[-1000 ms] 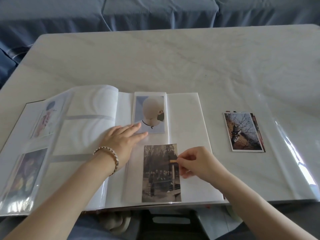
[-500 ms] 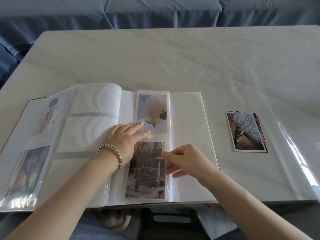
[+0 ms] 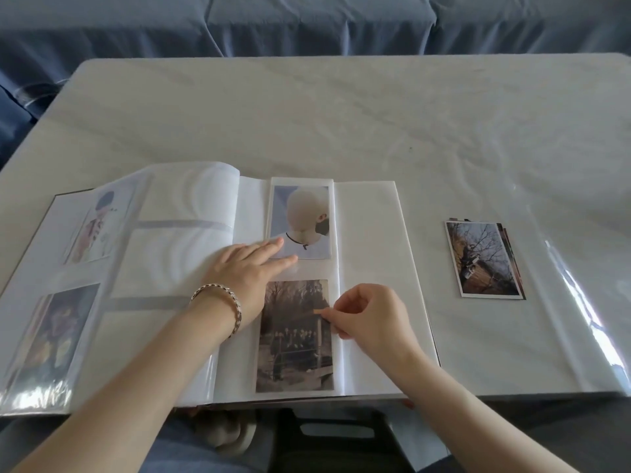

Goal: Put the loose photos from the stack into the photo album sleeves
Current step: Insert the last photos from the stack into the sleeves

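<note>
A person is working at a pale, marble-look table (image 3: 341,124), and an open photo album (image 3: 372,268) is lying near its front edge. The left hand (image 3: 246,271), wearing a bracelet (image 3: 222,302) on the wrist, is lying flat on the album. Its fingers are straight and close together, pressing the page down near the fold. The fingertips are touching the lower edge of a portrait photo (image 3: 300,220), which is sitting in the upper sleeve.

The right hand (image 3: 368,315) is curling its fingers, and its thumb and forefinger are pinching the right edge of a brown-toned photo (image 3: 293,349). This photo is lying upright at the lower sleeve, directly under the portrait photo. Whether it is fully under the clear film, I cannot tell.

On the left side some pages are arching up. A pale photo (image 3: 99,227) and a dark photo (image 3: 58,336) are showing through the plastic there.

The stack of loose photos (image 3: 485,259) is lying on the table to the right of the album, apart from it, with a tree picture on top. A blue cloth (image 3: 307,22) is covering the furniture behind the table.
</note>
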`<state>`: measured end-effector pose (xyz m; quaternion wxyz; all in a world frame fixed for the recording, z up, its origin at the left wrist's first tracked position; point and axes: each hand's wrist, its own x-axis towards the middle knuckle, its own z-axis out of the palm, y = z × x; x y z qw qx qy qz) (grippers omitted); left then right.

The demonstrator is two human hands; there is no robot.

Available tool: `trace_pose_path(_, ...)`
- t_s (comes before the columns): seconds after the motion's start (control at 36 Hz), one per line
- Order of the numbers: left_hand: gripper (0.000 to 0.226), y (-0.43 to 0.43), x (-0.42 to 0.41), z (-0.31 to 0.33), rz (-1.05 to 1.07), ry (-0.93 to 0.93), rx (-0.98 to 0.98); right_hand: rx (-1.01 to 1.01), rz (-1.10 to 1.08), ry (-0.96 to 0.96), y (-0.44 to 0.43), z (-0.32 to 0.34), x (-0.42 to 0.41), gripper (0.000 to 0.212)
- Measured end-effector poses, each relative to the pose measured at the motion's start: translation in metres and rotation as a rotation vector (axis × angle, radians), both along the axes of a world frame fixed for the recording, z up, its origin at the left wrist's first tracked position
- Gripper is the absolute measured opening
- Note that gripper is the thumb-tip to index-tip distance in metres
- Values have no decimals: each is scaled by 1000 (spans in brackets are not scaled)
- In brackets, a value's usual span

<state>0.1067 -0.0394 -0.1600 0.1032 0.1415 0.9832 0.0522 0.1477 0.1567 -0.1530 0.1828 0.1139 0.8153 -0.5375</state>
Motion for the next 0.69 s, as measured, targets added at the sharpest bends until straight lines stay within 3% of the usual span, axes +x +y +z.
trace_pose_path(0.25, 79, 3, 0, 5, 25, -27, 6, -87, 80, -46, -1, 3, -3, 12)
trace_pose_path(0.39, 76, 3, 2, 5, 21, -31, -3, -332, 66, -277, 10, 12, -12, 17)
trace_pose_path(0.44, 74, 2, 1, 5, 6, -26, -20, -330, 108, -343, 23, 15, -18, 17)
trace_pose_path(0.5, 72, 2, 2, 6, -1, -21, -29, -277, 42, -289, 40, 14, -26, 19)
trace_pose_path(0.56, 71, 3, 2, 7, -3, -22, -32, -82, -69, -83, 65, 8, -34, 22)
trace_pose_path(0.64, 65, 4, 3, 10, 4, -14, -30, 466, -62, 267, 107, 3, -45, 20)
trace_pose_path(0.69, 55, 6, 4, 11, 23, -2, -18, 669, -23, 298, 131, 0, -52, 33)
